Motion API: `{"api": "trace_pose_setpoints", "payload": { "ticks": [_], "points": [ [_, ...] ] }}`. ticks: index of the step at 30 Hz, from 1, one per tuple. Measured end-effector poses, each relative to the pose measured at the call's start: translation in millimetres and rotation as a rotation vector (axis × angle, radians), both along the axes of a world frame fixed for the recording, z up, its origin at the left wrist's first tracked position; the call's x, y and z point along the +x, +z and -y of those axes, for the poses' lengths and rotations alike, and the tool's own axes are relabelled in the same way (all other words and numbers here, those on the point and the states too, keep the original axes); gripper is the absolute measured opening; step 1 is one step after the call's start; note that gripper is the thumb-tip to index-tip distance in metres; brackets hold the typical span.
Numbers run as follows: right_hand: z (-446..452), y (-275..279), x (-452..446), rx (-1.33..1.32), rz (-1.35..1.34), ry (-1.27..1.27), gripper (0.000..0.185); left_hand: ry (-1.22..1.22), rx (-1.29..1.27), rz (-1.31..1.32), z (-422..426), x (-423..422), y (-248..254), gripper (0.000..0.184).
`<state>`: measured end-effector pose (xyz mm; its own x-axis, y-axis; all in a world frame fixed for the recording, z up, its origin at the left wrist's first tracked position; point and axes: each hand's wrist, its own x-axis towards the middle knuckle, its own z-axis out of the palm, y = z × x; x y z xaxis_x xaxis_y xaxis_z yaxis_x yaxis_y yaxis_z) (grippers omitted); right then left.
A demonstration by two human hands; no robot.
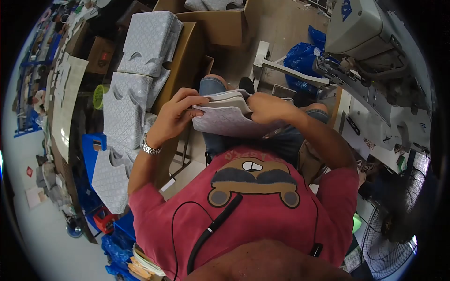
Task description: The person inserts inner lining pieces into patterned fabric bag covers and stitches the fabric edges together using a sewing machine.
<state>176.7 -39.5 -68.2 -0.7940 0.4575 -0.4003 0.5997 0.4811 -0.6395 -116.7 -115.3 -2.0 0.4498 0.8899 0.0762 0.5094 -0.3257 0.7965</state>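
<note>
While the left hand (pixel 179 114) grips one end of the patterned padded pieces (pixel 227 122) between thumb and fingers, the right hand (pixel 268 107) is closed on their upper edge, its fingertips hidden. The layered pieces sit above the denim-covered lap (pixel 243 144) — between stacked patterned panels (pixel 123 110) at left and a machine (pixel 358 35) at right.

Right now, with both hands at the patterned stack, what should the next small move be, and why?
Probably have the left hand ease the front piece slightly away from the layers behind it, right hand steady. Their upper edges fan apart, the left thumb sits by the front piece's corner, and the right fingertips are hidden among the layers.
</note>
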Motion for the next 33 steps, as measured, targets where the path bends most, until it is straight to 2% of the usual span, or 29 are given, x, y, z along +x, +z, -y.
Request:
{"api": "trace_pose_setpoints", "payload": {
  "ticks": [4,6,8,10,11,13,14,15,16,18,21,23,25,27,29,33],
  "points": [
    [1.9,-0.7,5.8,-0.053,-0.069,-0.119,0.027,-0.065,0.026,-0.128,-6.4,0.1,15.9,0.043],
    [-0.4,9.0,7.7,-0.049,-0.057,-0.068,0.029,-0.101,-0.221,-0.037,-9.0,-6.2,21.5,0.038],
    [1.9,9.9,10.6,-0.050,-0.045,-0.020,0.031,-0.151,-0.234,-0.095,-15.7,-8.9,24.7,0.034],
    [6.0,13.2,10.9,0.128,-0.384,-0.131,0.029,-0.193,-0.240,-0.154,-19.7,-8.3,30.7,0.030],
    [8.4,18.2,12.6,0.130,-0.384,-0.123,0.029,-0.237,-0.200,-0.239,-20.5,-6.2,33.9,0.027],
    [19.0,58.0,6.7,0.519,-0.817,-0.435,0.033,-0.276,-0.162,-0.322,-22.0,1.5,38.0,0.024],
    [25.7,61.0,0.3,0.515,-0.814,-0.438,0.033,-0.290,-0.054,-0.313,-22.2,9.1,38.5,0.023],
    [32.1,63.9,-6.7,0.627,-0.775,-0.274,0.034,-0.309,0.056,-0.304,-23.5,16.9,38.0,0.024],
    [36.2,65.7,-10.6,0.740,-0.729,-0.114,0.035,-0.326,0.057,-0.304,-27.4,24.0,36.1,0.024],
    [30.5,55.3,-8.6,0.742,-0.657,-0.100,0.037,-0.458,0.289,-0.235,-38.3,39.4,31.2,0.027],
    [21.4,53.1,0.2,0.762,-0.688,-0.008,0.037,-0.571,0.350,-0.256,-47.6,56.5,28.9,0.031],
    [23.6,41.0,7.0,0.593,-0.673,0.031,0.034,-0.607,0.288,-0.337,-57.2,57.8,25.8,0.033],
    [29.2,37.9,17.4,0.542,-0.576,-0.004,0.031,-0.639,0.233,-0.416,-68.8,59.0,21.6,0.036],
    [33.5,41.2,30.1,0.491,-0.477,-0.040,0.029,-0.660,0.417,-0.450,-76.5,60.0,15.3,0.035],
    [34.5,52.0,42.0,0.426,-0.381,-0.166,0.025,-0.656,0.416,-0.499,-78.5,62.6,14.5,0.033],
    [49.0,40.1,43.0,0.435,-0.477,-0.304,0.022,-0.677,0.400,-0.547,-79.6,72.5,20.9,0.028]
  ]
}}
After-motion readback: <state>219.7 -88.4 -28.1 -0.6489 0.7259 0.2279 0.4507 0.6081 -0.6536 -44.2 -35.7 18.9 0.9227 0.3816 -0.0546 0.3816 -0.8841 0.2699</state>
